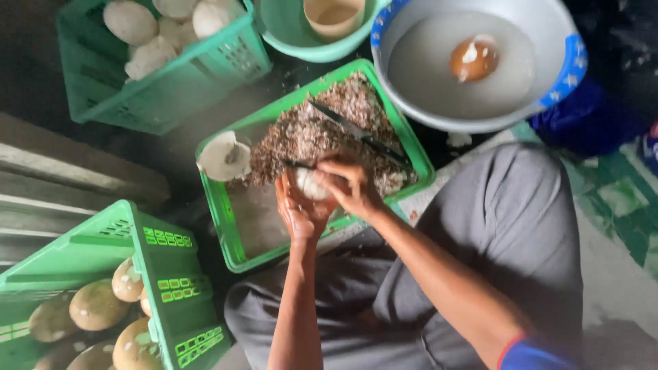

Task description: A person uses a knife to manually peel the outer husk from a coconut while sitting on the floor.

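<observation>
My left hand cups a pale peeled coconut piece from below, over the near side of a green crate. My right hand closes over the same piece from the right, with a small dark peeler blade sticking out to the left. The crate holds a heap of brown peel shavings, a long knife lying across them, and a white coconut half at its left.
A green crate of white peeled coconuts stands at back left. Another green crate of brown coconuts sits at front left. A basin of cloudy water with a floating brown piece is at back right, beside a green tub. My grey-trousered knees fill the right.
</observation>
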